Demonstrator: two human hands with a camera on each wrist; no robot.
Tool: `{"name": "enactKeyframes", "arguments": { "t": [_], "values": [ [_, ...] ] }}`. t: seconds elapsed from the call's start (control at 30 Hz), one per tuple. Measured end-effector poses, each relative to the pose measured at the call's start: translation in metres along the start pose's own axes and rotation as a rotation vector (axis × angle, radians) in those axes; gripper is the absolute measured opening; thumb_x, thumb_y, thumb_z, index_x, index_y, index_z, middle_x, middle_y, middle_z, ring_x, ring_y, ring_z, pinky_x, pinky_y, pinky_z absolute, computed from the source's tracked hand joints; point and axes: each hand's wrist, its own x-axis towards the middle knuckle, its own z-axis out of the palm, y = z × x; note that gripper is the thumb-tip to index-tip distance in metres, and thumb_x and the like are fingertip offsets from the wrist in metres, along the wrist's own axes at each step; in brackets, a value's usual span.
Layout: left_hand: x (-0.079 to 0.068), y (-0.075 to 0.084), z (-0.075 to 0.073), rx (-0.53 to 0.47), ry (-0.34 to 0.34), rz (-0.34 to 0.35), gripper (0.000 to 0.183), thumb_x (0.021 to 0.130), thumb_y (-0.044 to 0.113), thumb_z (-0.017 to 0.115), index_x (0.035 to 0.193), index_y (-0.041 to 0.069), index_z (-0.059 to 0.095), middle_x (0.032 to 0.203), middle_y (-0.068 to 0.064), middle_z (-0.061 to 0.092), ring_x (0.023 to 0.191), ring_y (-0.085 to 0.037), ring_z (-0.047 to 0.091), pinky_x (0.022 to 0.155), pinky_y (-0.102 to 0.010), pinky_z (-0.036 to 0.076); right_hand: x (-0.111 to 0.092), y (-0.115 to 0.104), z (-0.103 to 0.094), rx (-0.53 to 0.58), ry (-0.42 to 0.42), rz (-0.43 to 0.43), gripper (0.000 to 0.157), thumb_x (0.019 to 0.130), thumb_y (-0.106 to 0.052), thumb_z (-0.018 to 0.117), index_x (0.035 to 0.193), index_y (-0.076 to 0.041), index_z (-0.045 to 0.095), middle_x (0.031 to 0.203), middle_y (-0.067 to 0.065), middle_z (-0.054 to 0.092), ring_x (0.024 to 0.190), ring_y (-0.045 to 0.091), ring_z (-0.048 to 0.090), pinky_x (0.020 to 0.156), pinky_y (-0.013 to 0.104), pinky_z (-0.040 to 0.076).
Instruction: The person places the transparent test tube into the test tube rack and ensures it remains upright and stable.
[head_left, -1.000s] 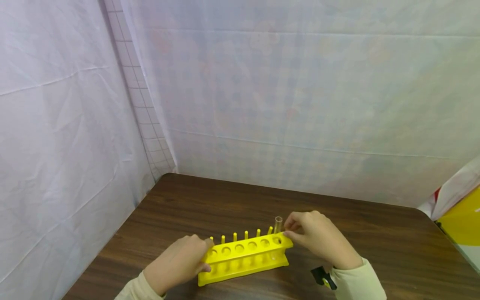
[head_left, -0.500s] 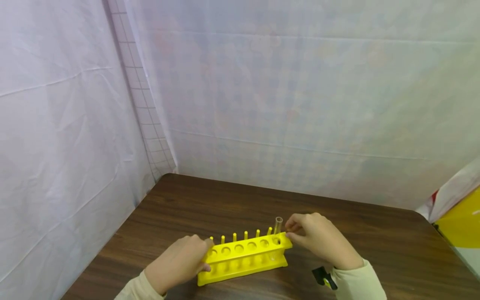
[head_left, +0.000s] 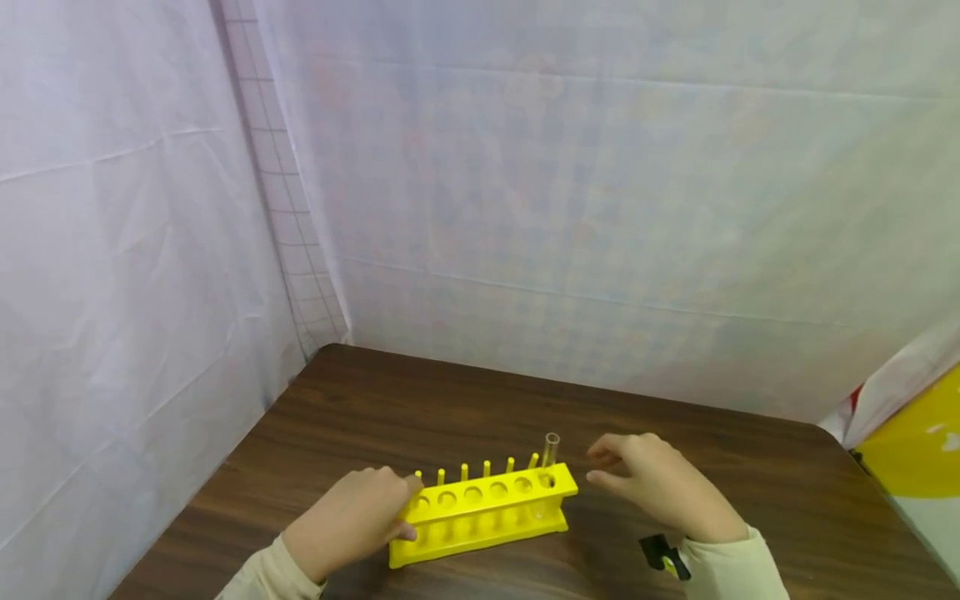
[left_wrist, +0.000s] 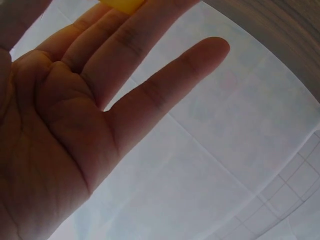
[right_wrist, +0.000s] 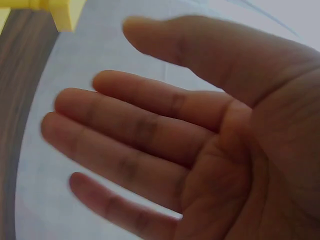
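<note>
A yellow test tube rack (head_left: 480, 517) stands on the brown table, with a row of round holes and a row of upright pegs behind them. My left hand (head_left: 352, 521) grips its left end, fingers over the top and thumb at the front. In the left wrist view, the fingertips of the left hand (left_wrist: 75, 115) meet a bit of yellow at the top edge. A clear glass test tube (head_left: 551, 451) stands in the rack's right end hole, rising above it. Just right of the rack, my right hand (head_left: 660, 483) is apart from it, fingers loosely bent and holding nothing.
The brown wood-look table (head_left: 450, 400) runs back to a pale cloth curtain (head_left: 600, 208). Another white cloth (head_left: 120, 292) hangs along the left side. At the far right is a yellow and white object (head_left: 918, 450). A small black piece (head_left: 663, 557) sits at the right wrist.
My right hand has drawn away to the right from the rack's right end, and its fingers have parted. The left hand keeps its grip. The view has shifted slightly.
</note>
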Motion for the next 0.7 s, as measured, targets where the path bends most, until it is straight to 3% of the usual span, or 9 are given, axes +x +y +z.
{"name": "enactKeyframes", "arguments": {
  "t": [0.27,0.53,0.7],
  "values": [
    [-0.002,-0.003,-0.006,-0.016,-0.077,0.003,0.041,0.082,0.031,0.086,0.112,0.007,0.073,0.087,-0.001,0.074,0.067,-0.008,0.063,0.057,-0.026,0.056,-0.018,0.018,-0.025,-0.003,-0.041,0.091,0.051,0.098,-0.038,0.071,0.131,0.000,0.064,0.121,0.014,0.072,0.107,0.032,0.070,0.087,0.053,0.059],
    [-0.007,-0.011,-0.012,0.045,-0.002,0.074,0.048,0.080,0.036,0.086,0.120,0.012,0.074,0.098,-0.002,0.077,0.078,-0.013,0.068,0.067,-0.035,0.059,-0.032,0.029,-0.044,-0.077,-0.044,0.125,0.062,0.101,-0.044,0.065,0.138,0.005,0.057,0.130,0.024,0.066,0.111,0.039,0.068,0.089,0.059,0.056],
    [-0.006,-0.011,-0.014,0.046,-0.030,0.063,0.051,0.080,0.037,0.086,0.122,0.012,0.074,0.105,-0.003,0.077,0.084,-0.015,0.069,0.074,-0.038,0.060,-0.038,0.032,-0.041,-0.081,-0.072,0.109,0.062,0.101,-0.043,0.064,0.140,0.005,0.055,0.131,0.024,0.066,0.114,0.039,0.066,0.092,0.059,0.055]
  ]
}}
